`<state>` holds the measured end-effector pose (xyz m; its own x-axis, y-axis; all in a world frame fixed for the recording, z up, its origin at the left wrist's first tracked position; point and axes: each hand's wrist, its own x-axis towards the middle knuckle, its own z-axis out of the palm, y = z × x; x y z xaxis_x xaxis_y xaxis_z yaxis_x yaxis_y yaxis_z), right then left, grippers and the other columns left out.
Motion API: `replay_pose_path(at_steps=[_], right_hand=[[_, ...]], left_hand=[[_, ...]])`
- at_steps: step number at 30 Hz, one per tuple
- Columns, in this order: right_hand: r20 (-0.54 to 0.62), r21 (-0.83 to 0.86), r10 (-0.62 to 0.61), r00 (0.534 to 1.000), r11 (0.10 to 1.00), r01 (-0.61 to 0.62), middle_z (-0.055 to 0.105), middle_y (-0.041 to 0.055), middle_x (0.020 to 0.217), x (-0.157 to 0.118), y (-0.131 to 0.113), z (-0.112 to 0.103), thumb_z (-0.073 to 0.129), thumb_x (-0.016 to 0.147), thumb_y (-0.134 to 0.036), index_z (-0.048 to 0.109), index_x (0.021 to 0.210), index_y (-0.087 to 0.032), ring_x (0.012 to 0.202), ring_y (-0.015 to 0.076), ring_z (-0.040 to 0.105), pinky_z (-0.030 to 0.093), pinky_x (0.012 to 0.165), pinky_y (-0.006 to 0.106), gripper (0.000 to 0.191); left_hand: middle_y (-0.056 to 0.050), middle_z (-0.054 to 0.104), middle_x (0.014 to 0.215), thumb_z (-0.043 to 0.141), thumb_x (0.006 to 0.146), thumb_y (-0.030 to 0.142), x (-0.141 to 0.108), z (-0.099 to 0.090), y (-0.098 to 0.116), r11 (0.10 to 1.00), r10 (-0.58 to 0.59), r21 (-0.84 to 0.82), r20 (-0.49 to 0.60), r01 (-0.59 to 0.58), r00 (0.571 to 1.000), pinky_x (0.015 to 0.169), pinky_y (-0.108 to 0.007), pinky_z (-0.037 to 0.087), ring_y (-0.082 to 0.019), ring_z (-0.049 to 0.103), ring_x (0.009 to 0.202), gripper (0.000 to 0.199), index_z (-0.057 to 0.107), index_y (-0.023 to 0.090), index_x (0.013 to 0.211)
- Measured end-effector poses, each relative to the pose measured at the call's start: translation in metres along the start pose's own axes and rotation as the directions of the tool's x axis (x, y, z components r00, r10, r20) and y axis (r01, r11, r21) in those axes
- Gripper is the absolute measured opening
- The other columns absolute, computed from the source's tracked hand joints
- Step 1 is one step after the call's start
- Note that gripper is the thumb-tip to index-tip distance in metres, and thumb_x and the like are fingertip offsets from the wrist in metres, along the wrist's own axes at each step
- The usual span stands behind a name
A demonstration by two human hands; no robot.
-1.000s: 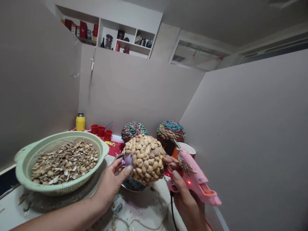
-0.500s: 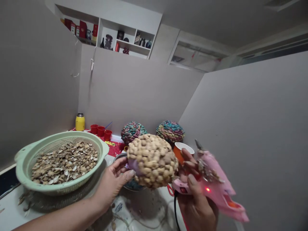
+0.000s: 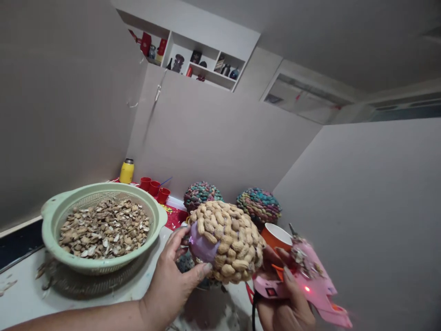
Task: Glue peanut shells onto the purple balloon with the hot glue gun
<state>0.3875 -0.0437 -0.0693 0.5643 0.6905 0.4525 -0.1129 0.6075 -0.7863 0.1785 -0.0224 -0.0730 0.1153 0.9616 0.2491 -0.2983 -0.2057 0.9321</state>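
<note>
A purple balloon (image 3: 203, 244) covered over most of its surface with peanuts in their shells (image 3: 237, 246) is held above the table. My left hand (image 3: 181, 271) grips its bare, knotted end between thumb and fingers. On the right, my right hand (image 3: 287, 294) is wrapped round a pink hot glue gun (image 3: 317, 280), its red light lit and its nozzle pointing up and away. Dried glue and shell bits cling to the gun. Some right-hand fingers reach toward the balloon's right side; whether they touch it I cannot tell.
A green colander (image 3: 103, 266) of shell pieces stands left. Behind are a yellow bottle (image 3: 127, 171), red cups (image 3: 155, 187), two colourful shell-covered balls (image 3: 203, 196) (image 3: 259, 205) and an orange paper cup (image 3: 277, 238). Grey panels (image 3: 213, 138) enclose the table (image 3: 20, 299).
The balloon has turned, so more of its bare purple end shows. The camera view has tilted and shifted, with the background moving right. Both hands keep their holds.
</note>
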Motion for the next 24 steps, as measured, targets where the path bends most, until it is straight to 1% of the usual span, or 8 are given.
replay_pose_path(at_steps=[2,5,8,12,14,16,20,24], right_hand=[[-0.019,0.039,0.025,0.999,0.999,-0.025,0.065,0.0058,0.12,-0.002,-0.003,0.004,0.073,0.078,-0.039,0.063,0.12,-0.023,0.113,0.0306,0.059,0.051,0.096,0.047,0.046],[-0.02,0.038,0.038,0.999,0.999,-0.037,0.065,0.0044,0.121,-0.003,-0.005,0.002,0.073,0.078,-0.038,0.063,0.12,-0.025,0.114,0.03,0.059,0.052,0.096,0.046,0.045],[-0.012,0.019,0.06,0.998,0.998,-0.06,0.064,0.0038,0.122,-0.004,-0.006,-0.002,0.075,0.076,-0.041,0.064,0.12,-0.027,0.113,0.0304,0.059,0.055,0.091,0.043,0.048],[-0.029,-0.014,0.034,0.999,0.999,-0.034,0.064,0.0053,0.123,-0.005,-0.007,-0.006,0.078,0.073,-0.042,0.064,0.121,-0.027,0.108,0.0308,0.062,0.06,0.081,0.038,0.052],[-0.025,-0.035,-0.009,1.0,0.999,0.008,0.064,0.0061,0.122,-0.005,-0.007,-0.008,0.077,0.075,-0.04,0.063,0.123,-0.026,0.107,0.0302,0.063,0.061,0.078,0.036,0.052],[0.016,-0.079,-0.045,0.999,0.996,0.046,0.065,0.0064,0.12,-0.004,-0.008,-0.011,0.075,0.078,-0.038,0.063,0.124,-0.025,0.107,0.0291,0.063,0.061,0.077,0.033,0.05],[0.137,-0.216,-0.089,0.987,0.969,0.117,0.066,0.0064,0.117,-0.004,-0.012,-0.023,0.073,0.081,-0.04,0.069,0.113,-0.023,0.112,0.0305,0.06,0.058,0.086,0.038,0.036],[0.126,-0.26,-0.166,0.978,0.946,0.195,0.069,0.002,0.11,-0.007,-0.013,-0.039,0.084,0.067,-0.029,0.074,0.092,-0.026,0.119,0.0328,0.054,0.049,0.101,0.042,0.026]], left_hand=[[-0.014,0.051,0.141,0.073,0.072,0.022,0.0,-0.001,-0.002,0.998,0.041,0.04,-0.011,-0.041,0.999,0.106,-0.045,0.043,-0.031,0.052,0.125,0.066,0.049,0.019,0.133],[-0.012,0.051,0.141,0.071,0.072,0.019,0.0,-0.001,-0.002,0.992,0.1,0.078,-0.011,-0.099,0.995,0.107,-0.044,0.042,-0.03,0.051,0.127,0.063,0.051,0.02,0.132],[-0.011,0.053,0.139,0.071,0.072,0.018,0.001,-0.002,-0.002,0.992,0.109,0.07,0.008,-0.109,0.994,0.105,-0.042,0.044,-0.029,0.052,0.125,0.061,0.053,0.02,0.13],[-0.013,0.054,0.138,0.074,0.07,0.023,0.004,-0.003,-0.005,0.999,0.037,-0.015,0.039,-0.036,0.999,0.101,-0.043,0.047,-0.031,0.054,0.122,0.064,0.054,0.018,0.13],[-0.015,0.056,0.137,0.076,0.07,0.027,0.006,-0.004,-0.009,0.997,-0.006,-0.081,0.083,0.012,0.997,0.1,-0.043,0.048,-0.033,0.057,0.12,0.067,0.052,0.016,0.132],[-0.017,0.057,0.136,0.078,0.07,0.032,0.008,-0.005,-0.011,0.985,-0.039,-0.159,0.143,0.062,0.989,0.099,-0.043,0.048,-0.033,0.059,0.116,0.072,0.05,0.015,0.134],[-0.017,0.059,0.134,0.079,0.071,0.039,0.012,-0.005,-0.009,0.948,-0.079,-0.279,0.27,0.156,0.96,0.098,-0.041,0.048,-0.031,0.062,0.112,0.077,0.049,0.013,0.136],[-0.011,0.058,0.138,0.077,0.076,0.033,0.014,-0.007,-0.003,0.937,-0.064,-0.301,0.352,0.178,0.934,0.107,-0.036,0.041,-0.027,0.053,0.126,0.065,0.053,0.019,0.135]])
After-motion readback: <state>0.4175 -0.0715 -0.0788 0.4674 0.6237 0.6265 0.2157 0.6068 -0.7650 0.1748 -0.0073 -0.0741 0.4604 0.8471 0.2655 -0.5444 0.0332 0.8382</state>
